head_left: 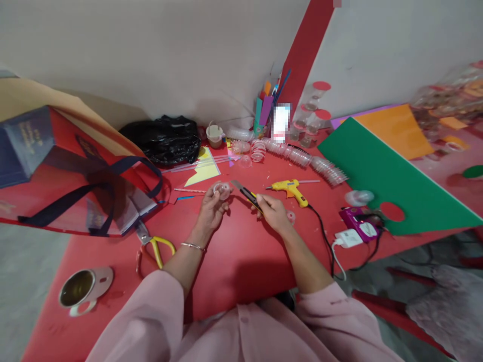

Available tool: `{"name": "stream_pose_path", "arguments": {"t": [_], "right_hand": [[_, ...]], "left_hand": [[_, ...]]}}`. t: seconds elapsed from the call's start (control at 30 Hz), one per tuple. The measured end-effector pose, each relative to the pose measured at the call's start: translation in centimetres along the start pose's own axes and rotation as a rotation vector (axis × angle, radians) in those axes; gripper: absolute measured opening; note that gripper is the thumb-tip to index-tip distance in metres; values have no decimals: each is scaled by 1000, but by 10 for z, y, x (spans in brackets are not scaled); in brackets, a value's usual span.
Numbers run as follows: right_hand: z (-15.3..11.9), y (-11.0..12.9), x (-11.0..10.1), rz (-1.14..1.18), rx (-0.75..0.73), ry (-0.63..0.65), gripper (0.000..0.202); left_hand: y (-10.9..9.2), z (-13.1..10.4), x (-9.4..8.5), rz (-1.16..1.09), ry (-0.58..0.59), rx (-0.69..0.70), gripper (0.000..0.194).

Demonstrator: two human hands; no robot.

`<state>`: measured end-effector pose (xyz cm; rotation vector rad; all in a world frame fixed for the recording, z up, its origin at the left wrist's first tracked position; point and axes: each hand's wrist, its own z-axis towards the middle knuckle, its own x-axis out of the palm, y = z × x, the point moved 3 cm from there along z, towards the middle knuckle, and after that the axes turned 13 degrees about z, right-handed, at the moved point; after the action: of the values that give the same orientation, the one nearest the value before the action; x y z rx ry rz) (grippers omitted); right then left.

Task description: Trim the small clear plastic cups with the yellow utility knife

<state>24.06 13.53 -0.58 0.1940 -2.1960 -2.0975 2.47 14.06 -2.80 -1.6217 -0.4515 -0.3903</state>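
Near the middle of the red table, my left hand (212,208) holds a small clear plastic piece (222,190) with a round shape. My right hand (270,210) is closed around a black and yellow box cutter (249,195). Its blade points up and left, close to the clear piece; whether they touch cannot be made out. Just beyond my right hand lies a yellow glue gun (292,189) with a clear stick in its back. Another small clear piece (290,216) sits partly behind my right wrist.
Scissors (155,247) and a mug (86,289) stand left on the red table (226,261). Stacked clear cups (296,155) lie behind. A purple power strip (358,223), cables and green sheet (400,186) are right. A large bag (71,166) is at left.
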Motion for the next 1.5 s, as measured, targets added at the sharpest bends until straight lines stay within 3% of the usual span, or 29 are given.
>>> {"name": "stream_pose_path", "arguments": {"t": [0.1, 0.23, 0.33, 0.5, 0.63, 0.87, 1.0, 1.17, 1.33, 1.5], "right_hand": [[-1, -1, 4, 30, 18, 49, 60], [1, -3, 5, 1, -26, -1, 61], [3, 0, 2, -106, -152, -48, 56], [-4, 12, 5, -343, -439, -79, 38], [-12, 18, 11, -494, -536, -61, 37], [-11, 14, 9, -539, -536, -62, 39], [-9, 14, 3, -545, -561, -138, 39], [-13, 16, 10, -536, -611, -67, 39], [-13, 14, 13, -551, -581, -59, 39], [-11, 14, 8, -596, -558, -120, 38]], "left_hand": [[0, -1, 1, -11, -3, -8, 43], [4, -3, 5, 5, 81, -24, 44], [5, -3, 6, -12, 91, -23, 42], [3, -1, 0, -66, -18, -48, 42], [3, 1, -1, -81, -34, -51, 37], [0, -1, 2, -71, 33, -41, 36], [0, 0, 0, -91, 5, -58, 37], [2, -1, 1, -38, -7, -53, 41], [2, -2, 1, -55, -50, -71, 34], [0, -1, 1, -90, 19, -52, 31]]}}
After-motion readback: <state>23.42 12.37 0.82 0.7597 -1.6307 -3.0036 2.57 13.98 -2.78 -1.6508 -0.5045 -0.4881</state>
